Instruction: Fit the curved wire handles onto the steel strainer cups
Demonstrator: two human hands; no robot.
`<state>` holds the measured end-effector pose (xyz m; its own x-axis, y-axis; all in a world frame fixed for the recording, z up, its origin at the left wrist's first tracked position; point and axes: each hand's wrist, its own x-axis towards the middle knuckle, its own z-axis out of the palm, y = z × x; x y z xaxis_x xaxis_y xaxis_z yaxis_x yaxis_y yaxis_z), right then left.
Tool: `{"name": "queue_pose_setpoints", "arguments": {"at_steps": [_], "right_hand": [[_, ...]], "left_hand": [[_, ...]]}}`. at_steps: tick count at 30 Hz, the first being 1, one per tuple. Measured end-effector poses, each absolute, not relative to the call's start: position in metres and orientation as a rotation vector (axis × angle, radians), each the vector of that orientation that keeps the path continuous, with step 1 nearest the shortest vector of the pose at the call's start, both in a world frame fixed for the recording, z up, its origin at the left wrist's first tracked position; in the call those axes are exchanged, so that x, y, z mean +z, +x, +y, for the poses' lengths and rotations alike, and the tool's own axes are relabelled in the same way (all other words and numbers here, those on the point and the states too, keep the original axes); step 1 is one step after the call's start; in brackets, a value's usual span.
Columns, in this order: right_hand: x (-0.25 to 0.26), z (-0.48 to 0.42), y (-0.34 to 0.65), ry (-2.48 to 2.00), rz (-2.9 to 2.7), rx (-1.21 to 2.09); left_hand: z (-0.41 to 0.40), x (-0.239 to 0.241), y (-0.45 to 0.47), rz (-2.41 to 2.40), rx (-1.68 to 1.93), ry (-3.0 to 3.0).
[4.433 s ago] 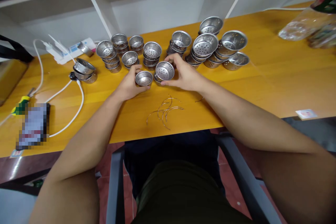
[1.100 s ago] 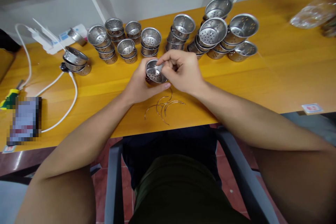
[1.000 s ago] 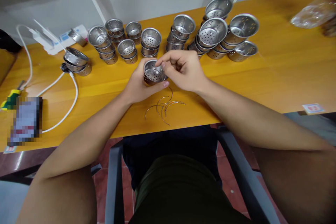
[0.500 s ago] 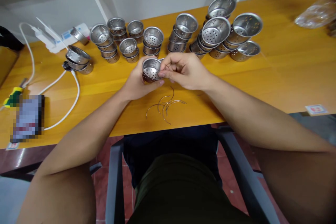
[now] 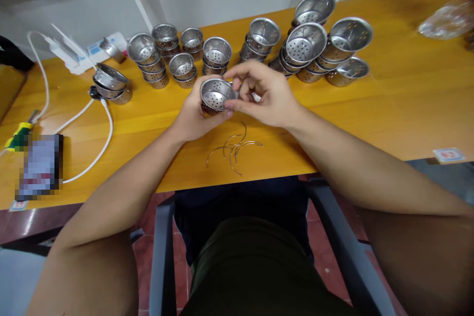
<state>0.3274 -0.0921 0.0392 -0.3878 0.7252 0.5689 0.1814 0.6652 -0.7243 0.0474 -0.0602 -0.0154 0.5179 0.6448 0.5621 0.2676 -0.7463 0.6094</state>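
A small perforated metal cup (image 5: 215, 96) is held above the table, tilted so its inside faces me. My left hand (image 5: 194, 111) wraps the cup's left side, thumb along its front. At the right edge, my right hand (image 5: 262, 94) has its thumb on the front of the rim and its index finger stretched over the far side; the other fingers are curled. A bit of metal shows between those fingers and the rim, too small to make out. Several thin curved wires (image 5: 235, 147) lie in a loose heap on the table just below the hands.
Stacks of perforated cups (image 5: 181, 66) line the back, with larger ones (image 5: 305, 47) at right and another stack (image 5: 111, 84) at left. A power strip (image 5: 92, 57), white cable (image 5: 109, 128), blurred-out device (image 5: 39, 165) and yellow-green object (image 5: 20, 136) lie left. A plastic bag (image 5: 444, 19) sits far right.
My right index finger has risen and stretched over the far side of the rim, where the fingertips were pinched together at the right edge. My left hand keeps its hold.
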Motion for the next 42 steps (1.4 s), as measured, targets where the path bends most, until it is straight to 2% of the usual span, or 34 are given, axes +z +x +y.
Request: {"name": "queue_pose_setpoints", "arguments": {"at_steps": [8, 16, 24, 30, 36, 39, 42], "right_hand": [[0.043, -0.091, 0.341, -0.72, -2.157, 0.433], [0.035, -0.093, 0.338, -0.68, -2.276, 0.466], [0.045, -0.09, 0.347, -0.873, -2.269, 0.398], [0.037, -0.081, 0.35, -0.994, -2.32, 0.387], [0.044, -0.078, 0.362, -1.017, -2.339, 0.353], [0.045, -0.073, 0.374, -1.02, -2.472, 0.349], [0.045, -0.071, 0.376, -1.02, -2.541, 0.353]], "left_hand": [[-0.048, -0.021, 0.041, 0.692, 1.201, 2.319], [-0.045, -0.014, 0.031, 0.648, 1.106, 2.29], [-0.021, 0.034, -0.05, 1.158, 0.77, 2.38], [-0.007, 0.046, -0.084, 1.469, 0.575, 2.426], [-0.031, 0.066, -0.075, 1.693, 0.696, 2.43], [-0.049, 0.086, -0.059, 1.987, 0.636, 2.319], [-0.054, 0.084, -0.042, 1.704, 0.9, 2.42]]}}
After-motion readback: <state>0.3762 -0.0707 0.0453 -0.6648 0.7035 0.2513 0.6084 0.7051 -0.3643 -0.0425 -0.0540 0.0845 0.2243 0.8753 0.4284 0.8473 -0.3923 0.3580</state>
